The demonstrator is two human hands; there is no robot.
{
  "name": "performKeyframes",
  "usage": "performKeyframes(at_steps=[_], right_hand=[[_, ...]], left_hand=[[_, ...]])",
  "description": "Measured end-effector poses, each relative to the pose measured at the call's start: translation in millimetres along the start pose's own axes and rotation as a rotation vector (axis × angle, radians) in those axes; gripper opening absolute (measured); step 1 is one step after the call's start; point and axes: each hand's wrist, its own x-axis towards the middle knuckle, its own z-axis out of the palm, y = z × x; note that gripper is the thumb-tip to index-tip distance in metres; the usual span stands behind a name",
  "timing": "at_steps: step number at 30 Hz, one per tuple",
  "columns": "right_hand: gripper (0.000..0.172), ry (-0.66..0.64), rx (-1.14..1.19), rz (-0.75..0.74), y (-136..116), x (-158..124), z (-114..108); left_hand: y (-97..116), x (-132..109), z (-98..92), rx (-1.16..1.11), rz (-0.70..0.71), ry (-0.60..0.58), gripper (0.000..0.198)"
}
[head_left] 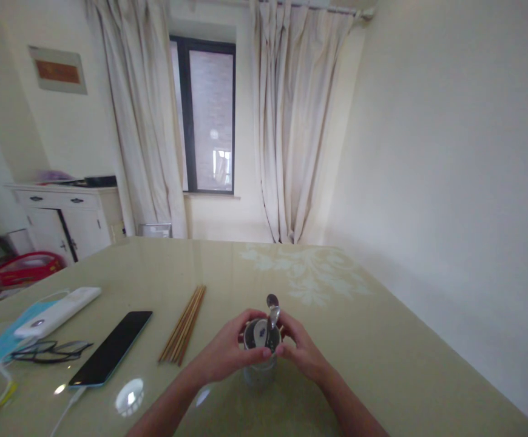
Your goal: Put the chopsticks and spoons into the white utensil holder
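A clear glass cup (259, 377) stands on the table close in front of me, with metal spoons (273, 312) sticking up out of its right side. My left hand (230, 347) curls round the cup's left side, its thumb lying across the near rim. On the other side, my right hand (304, 351) has its thumb by the near rim and its fingers behind, against the cup and the spoon handles. The far fingertips of both hands are partly hidden. Left of the cup lies a bundle of brown chopsticks (183, 325).
A black-screened phone (113, 349) with a white cable lies on the glossy table (359, 376). Farther left are eyeglasses (54, 351), a white power bank (59, 312) and a blue face mask (11, 335). A wall (464, 182) borders the table's right side.
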Motion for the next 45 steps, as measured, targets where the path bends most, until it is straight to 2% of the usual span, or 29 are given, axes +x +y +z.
performKeyframes(at_steps=[4, 7, 13, 16, 22, 26, 29, 35, 37, 39, 43, 45], right_hand=[[0.092, -0.005, -0.035, 0.01, 6, 0, 12], [0.09, 0.023, -0.074, 0.035, 11, 0, 21], [0.082, 0.064, -0.114, 0.068, 10, 0, 28], [0.074, 0.096, -0.157, 0.065, 9, 2, 30], [0.062, 0.103, -0.243, 0.038, 10, 2, 32], [0.064, 0.106, -0.289, 0.036, 12, 2, 32], [0.066, 0.124, -0.275, 0.056, 15, 3, 32], [0.073, 0.136, -0.211, 0.077, 15, 3, 33], [0.076, 0.132, -0.204, 0.082, 15, 3, 33], [0.079, 0.128, -0.195, 0.089, 15, 2, 32], [0.079, 0.142, -0.19, 0.105, 16, 1, 31], [0.08, 0.137, -0.189, 0.108, 16, 1, 31]], left_hand=[[3, 3, -19.5, -0.026, -0.025, 0.0, 0.061], [5, 7, -25.0, 0.043, -0.023, -0.008, 0.057], [11, 23, -15.3, 0.328, 0.03, 0.2, 0.026], [15, 27, -8.5, 0.492, 0.049, 0.266, 0.016], [29, 26, -2.0, 0.744, -0.016, 0.247, 0.01], [35, 30, 0.2, 0.868, -0.008, 0.237, 0.005], [37, 30, 1.9, 0.892, 0.024, 0.244, 0.009], [32, 29, 2.3, 0.736, 0.067, 0.321, 0.012], [29, 30, -1.0, 0.595, 0.092, 0.392, 0.014], [29, 32, -8.7, 0.357, 0.117, 0.478, 0.022], [31, 31, -44.1, -0.163, 0.18, 0.705, 0.044], [29, 28, -71.9, -0.25, 0.187, 0.816, 0.053]])
